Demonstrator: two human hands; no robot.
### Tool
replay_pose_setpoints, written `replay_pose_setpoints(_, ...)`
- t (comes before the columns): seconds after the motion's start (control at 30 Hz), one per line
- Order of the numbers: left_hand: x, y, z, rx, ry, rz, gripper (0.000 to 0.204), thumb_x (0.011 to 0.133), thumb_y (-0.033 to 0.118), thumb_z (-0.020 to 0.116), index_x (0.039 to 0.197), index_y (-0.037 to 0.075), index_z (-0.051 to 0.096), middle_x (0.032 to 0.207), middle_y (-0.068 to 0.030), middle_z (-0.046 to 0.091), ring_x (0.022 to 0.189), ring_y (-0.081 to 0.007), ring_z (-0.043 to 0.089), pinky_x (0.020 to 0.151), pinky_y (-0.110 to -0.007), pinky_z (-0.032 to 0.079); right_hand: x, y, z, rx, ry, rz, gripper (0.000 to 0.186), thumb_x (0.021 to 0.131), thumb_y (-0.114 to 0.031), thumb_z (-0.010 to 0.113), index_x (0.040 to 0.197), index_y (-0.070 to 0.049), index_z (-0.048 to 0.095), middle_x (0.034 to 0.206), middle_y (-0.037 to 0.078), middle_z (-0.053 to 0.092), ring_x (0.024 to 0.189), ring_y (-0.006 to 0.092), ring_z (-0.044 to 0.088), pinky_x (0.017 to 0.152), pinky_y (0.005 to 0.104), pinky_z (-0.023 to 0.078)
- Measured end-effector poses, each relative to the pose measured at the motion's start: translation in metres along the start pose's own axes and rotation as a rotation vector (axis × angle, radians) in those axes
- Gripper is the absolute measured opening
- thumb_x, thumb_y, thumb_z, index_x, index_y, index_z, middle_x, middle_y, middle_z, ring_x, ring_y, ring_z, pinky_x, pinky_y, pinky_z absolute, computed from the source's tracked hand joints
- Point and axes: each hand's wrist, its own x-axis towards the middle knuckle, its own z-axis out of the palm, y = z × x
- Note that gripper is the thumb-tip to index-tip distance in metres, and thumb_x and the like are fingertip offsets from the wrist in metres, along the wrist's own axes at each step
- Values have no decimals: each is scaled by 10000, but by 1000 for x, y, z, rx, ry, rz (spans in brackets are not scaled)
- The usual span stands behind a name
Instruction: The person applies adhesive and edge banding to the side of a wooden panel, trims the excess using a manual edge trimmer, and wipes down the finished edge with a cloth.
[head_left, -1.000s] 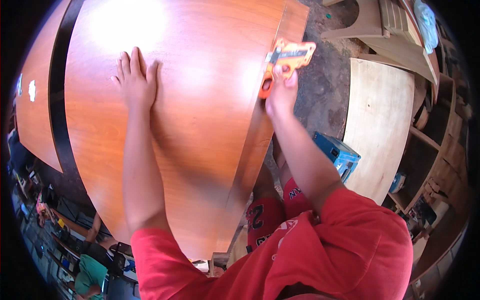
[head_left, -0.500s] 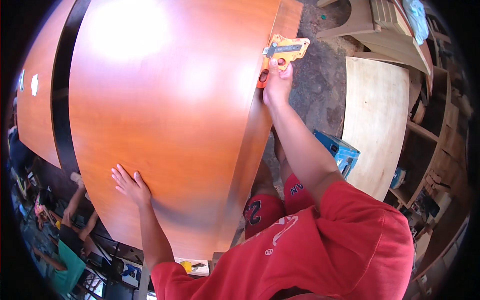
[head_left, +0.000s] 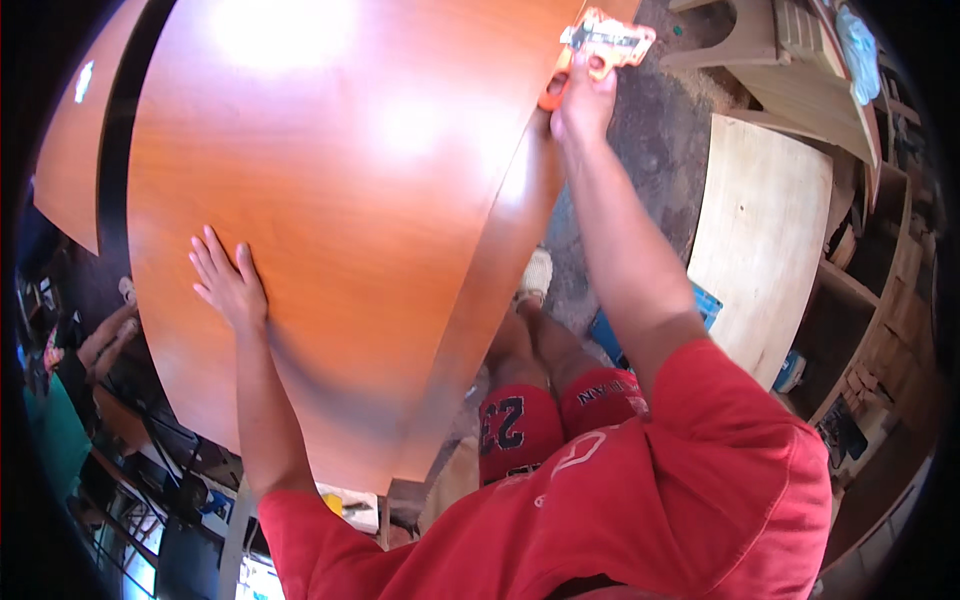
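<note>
A wide, glossy orange-brown wooden panel (head_left: 330, 230) lies in front of me, with bright glare toward its far end. My left hand (head_left: 233, 290) rests flat on its left part, fingers spread and holding nothing. At the panel's far right edge, my right hand (head_left: 583, 105) is closed round an orange hand tool with a grey metal bar (head_left: 622, 42). The tool sits against that edge, its body sticking out over the floor. My fingers and the glare hide part of it, so its exact kind is unclear.
Another brown panel (head_left: 75, 170) lies left, past a dark gap. Near it are another person's legs (head_left: 108, 335). Right of me stand a pale board (head_left: 762, 230), a blue case (head_left: 607, 338) behind my arm, and wooden shelving (head_left: 835, 335). Cut wood pieces (head_left: 735, 50) are at the far right.
My right hand has carried the orange tool farther away along the panel's right edge. My left hand has slid a little left and away across the surface. The view has shifted too.
</note>
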Motion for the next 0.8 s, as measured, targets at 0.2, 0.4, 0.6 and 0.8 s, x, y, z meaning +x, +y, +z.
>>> replay_pose_setpoints(0.2, 1, -2, 3, 8, 45, 19, 620, 944, 552, 323, 1464, 224, 236, 1525, -111, 192, 1399, -331, 174, 1048, -636, 140, -6, 1, -2, -37, -11, 12, 108, 943, -108, 519, 939, -133, 415, 835, 32, 568, 621, 138, 511, 514, 260, 411)
replay_pose_setpoints(0.4, -2, -2, 4, -3, 33, 2, 651, 928, 569, 350, 1463, 214, 237, 1523, -120, 196, 1400, -330, 174, 1047, -640, 139, -31, 6, -6, -60, -25, 5, 99, 941, -104, 522, 954, -123, 426, 841, 33, 577, 639, 138, 527, 508, 262, 405)
replay_pose_setpoints(0.6, -2, 2, 4, -4, 36, -11, 660, 925, 588, 336, 1463, 220, 235, 1525, -115, 191, 1402, -316, 171, 1054, -636, 129, -51, 12, -14, -45, 9, 4, 149, 933, -98, 528, 985, -111, 389, 817, 43, 558, 600, 120, 542, 452, 237, 418)
replay_pose_setpoints(0.8, -2, -1, 4, 23, 47, -6, 662, 926, 599, 310, 1464, 221, 231, 1528, -107, 183, 1404, -316, 167, 1052, -640, 133, -88, 15, -16, -72, 29, 20, 150, 930, -107, 537, 988, -104, 399, 818, 45, 565, 592, 109, 534, 457, 226, 424)
